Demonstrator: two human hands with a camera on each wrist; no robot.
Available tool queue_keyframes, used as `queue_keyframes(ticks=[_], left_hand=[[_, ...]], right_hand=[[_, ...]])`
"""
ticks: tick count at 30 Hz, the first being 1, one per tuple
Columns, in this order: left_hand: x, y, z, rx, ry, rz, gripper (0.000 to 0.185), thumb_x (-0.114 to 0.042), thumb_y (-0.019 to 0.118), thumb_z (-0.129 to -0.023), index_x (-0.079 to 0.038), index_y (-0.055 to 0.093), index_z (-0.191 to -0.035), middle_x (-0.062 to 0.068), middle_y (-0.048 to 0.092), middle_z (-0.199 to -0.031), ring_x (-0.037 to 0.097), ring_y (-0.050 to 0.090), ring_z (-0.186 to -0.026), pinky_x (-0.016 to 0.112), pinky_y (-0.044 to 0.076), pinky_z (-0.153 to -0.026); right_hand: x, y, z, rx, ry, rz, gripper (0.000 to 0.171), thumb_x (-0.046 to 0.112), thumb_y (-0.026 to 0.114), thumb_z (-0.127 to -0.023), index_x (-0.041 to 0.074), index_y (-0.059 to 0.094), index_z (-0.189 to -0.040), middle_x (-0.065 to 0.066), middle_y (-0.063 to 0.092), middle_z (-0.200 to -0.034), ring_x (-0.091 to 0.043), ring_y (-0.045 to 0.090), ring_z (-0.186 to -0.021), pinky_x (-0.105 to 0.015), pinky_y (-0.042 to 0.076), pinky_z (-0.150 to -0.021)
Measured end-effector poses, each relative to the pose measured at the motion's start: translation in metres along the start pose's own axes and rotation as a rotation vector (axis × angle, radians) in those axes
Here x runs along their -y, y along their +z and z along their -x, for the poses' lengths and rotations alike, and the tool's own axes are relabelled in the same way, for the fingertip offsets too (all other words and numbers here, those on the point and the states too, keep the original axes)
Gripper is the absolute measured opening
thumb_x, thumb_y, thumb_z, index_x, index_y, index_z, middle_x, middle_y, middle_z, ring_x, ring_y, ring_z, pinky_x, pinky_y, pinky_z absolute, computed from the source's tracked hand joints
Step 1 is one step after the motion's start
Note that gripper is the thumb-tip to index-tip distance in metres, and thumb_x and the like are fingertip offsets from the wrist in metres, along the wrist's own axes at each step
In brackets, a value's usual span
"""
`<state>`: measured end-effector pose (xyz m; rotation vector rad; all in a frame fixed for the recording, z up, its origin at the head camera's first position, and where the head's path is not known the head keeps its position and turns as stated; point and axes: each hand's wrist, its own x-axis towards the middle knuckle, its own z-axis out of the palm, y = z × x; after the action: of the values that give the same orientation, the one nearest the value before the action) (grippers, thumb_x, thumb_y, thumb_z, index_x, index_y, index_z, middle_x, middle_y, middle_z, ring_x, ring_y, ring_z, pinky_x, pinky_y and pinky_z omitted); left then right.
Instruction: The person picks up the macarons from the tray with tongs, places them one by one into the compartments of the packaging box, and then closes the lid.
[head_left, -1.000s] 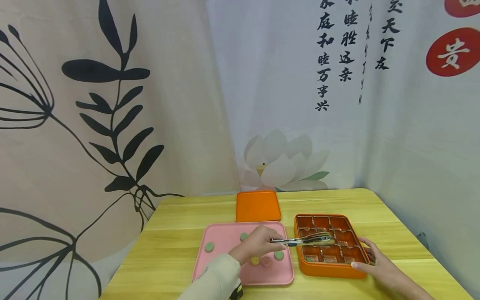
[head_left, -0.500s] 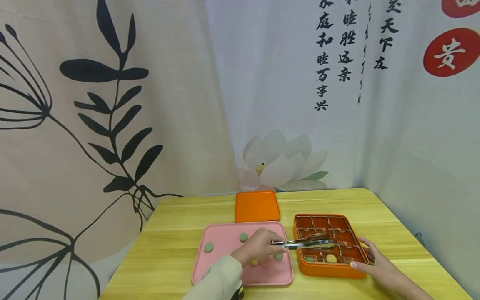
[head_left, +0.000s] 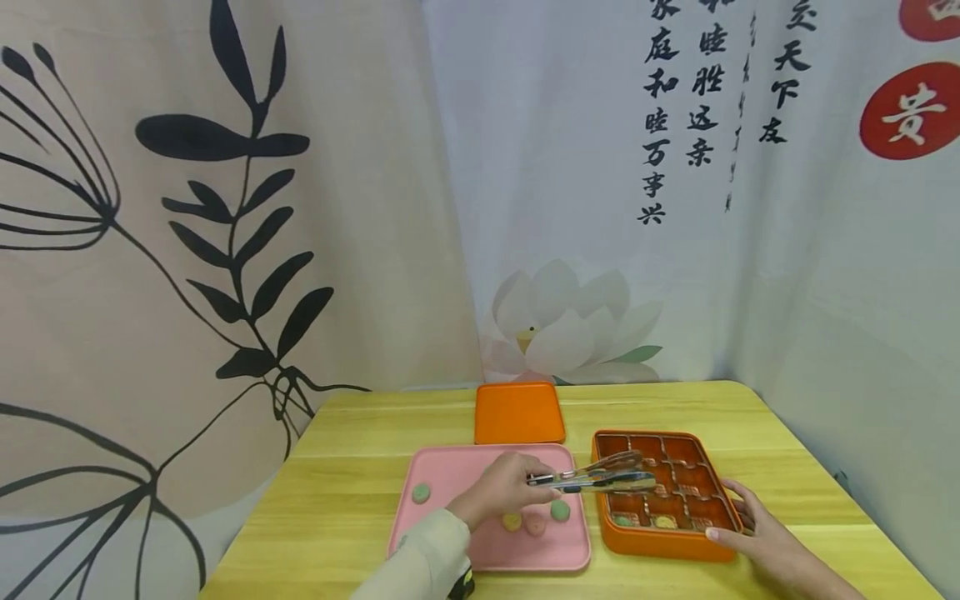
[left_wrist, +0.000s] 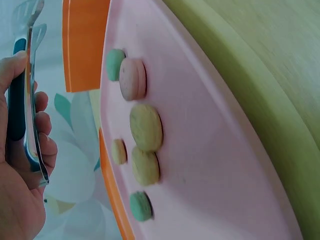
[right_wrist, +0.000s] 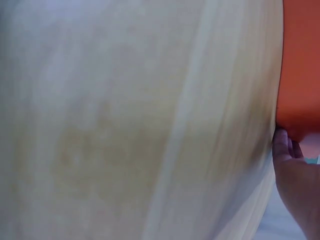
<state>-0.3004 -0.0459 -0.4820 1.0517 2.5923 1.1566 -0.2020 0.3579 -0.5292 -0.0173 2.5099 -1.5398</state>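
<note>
Stainless steel tongs [head_left: 592, 479] lie in the grip of our left hand [head_left: 504, 490], its fingers [head_left: 542, 477] curled round the handle end. In the head view the tong tips reach out past those fingers over the near-left cells of the orange compartment box [head_left: 663, 492]; the blades stand slightly parted and we cannot tell that anything sits between them. Below the left fingers lies the pink tray [head_left: 450, 479], with small round cookies: a green one [head_left: 421, 493] well to the left, and a yellow [head_left: 512, 522], a pink [head_left: 535, 525] and a green [head_left: 559, 510] just under the hand. We judge the long tool keeps the fingers off the cookies. Our right hand [head_left: 757, 537] rests on the box's near-right corner, fingers laid along the rim, probably to steady the box. An orange lid [head_left: 519, 412] lies flat beyond the tray on the yellow wooden desk [head_left: 352, 492].

Left wrist view: the fingers [left_wrist: 42, 145] wrap the tongs [left_wrist: 27, 100], dark grip under the thumb. Beside them the tray [left_wrist: 210, 165] carries two yellow cookies [left_wrist: 146, 127], a pink one [left_wrist: 132, 79], green ones, and a small tan one.

Right wrist view: mostly blurred desk [right_wrist: 125, 125]. Fingertips [right_wrist: 282, 145] touch the orange box wall [right_wrist: 300, 65]; whether they curl we cannot tell.
</note>
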Motion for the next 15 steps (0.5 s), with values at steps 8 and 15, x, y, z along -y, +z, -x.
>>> queue_keyframes(ticks=[8,15], left_hand=[[0.014,-0.018,0.015,-0.034,-0.048,-0.026,0.013,-0.028,0.081,-0.083,-0.020,0.078,-0.092,-0.015,0.062,-0.074,0.004,0.044,-0.058,0.021,0.036,-0.053],[0.030,-0.036,0.032,-0.054,-0.093,-0.047,0.009,-0.032,0.081,-0.081,-0.026,0.077,-0.086,-0.016,0.065,-0.075,0.004,0.048,-0.062,0.022,0.039,-0.057]], right_hand=[[-0.003,-0.001,-0.001,0.011,-0.001,-0.008,0.087,0.025,0.061,-0.099,-0.002,-0.002,-0.153,-0.047,0.017,-0.145,-0.060,0.031,-0.129,-0.059,0.044,-0.094],[-0.001,-0.001,-0.001,0.017,0.000,-0.004,0.087,0.025,0.061,-0.099,-0.002,-0.002,-0.153,-0.047,0.021,-0.143,-0.056,0.038,-0.126,-0.058,0.045,-0.093]])
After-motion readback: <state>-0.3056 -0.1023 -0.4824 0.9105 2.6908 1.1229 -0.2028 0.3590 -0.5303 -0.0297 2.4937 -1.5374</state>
